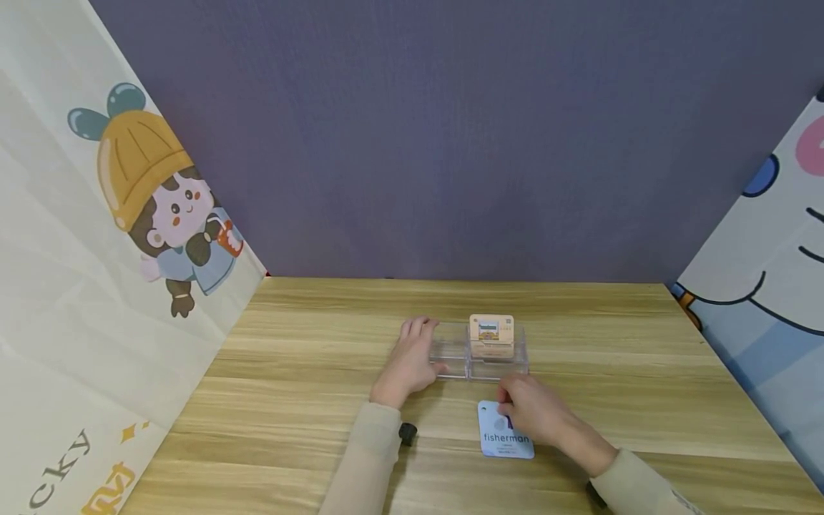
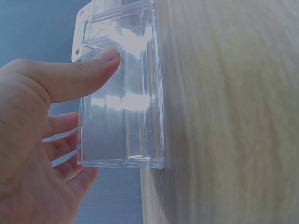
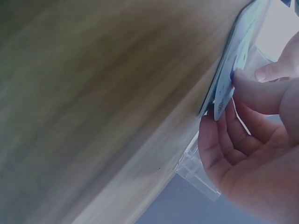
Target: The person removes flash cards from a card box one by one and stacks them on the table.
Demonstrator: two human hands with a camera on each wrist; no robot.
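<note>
A clear plastic two-compartment card holder (image 1: 450, 368) stands on the table. My left hand (image 1: 408, 361) grips its left end; in the left wrist view the thumb (image 2: 86, 77) lies across one long side and the fingers are round the other. Peach picture cards (image 1: 492, 349) stand upright in the right compartment, while the left compartment holds nothing. In front of the holder is a light blue card (image 1: 506, 447) printed "fisherman". My right hand (image 1: 537, 411) pinches the upper edge of a blue card (image 3: 224, 95) between thumb and fingers, with another card edge close beneath it.
The wood-grain table (image 1: 290, 400) meets a dark blue-grey panel (image 1: 412, 143) behind the holder. Printed cloths with cartoon figures hang at the left (image 1: 64, 286) and right (image 1: 792, 286). A black strap piece (image 1: 408, 433) shows at the left cuff.
</note>
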